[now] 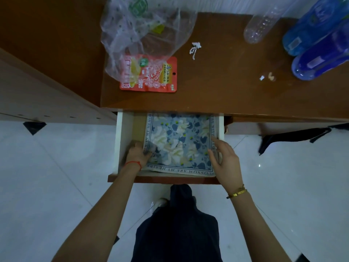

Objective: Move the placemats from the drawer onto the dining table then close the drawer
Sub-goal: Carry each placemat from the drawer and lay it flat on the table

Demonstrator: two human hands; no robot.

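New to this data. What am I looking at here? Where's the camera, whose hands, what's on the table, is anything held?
There is no robot: one head-worn camera looks down at a person's own arms. An open drawer sticks out from under a brown table. In it lie the floral placemats. The left hand curls around their left edge. The right hand is spread open at their right edge, apparently just touching, gripping nothing. Nothing is lifted yet. On the table: a red snack packet partly under a clear plastic bag, a clear empty bottle, two blue bottles, and paper scraps.
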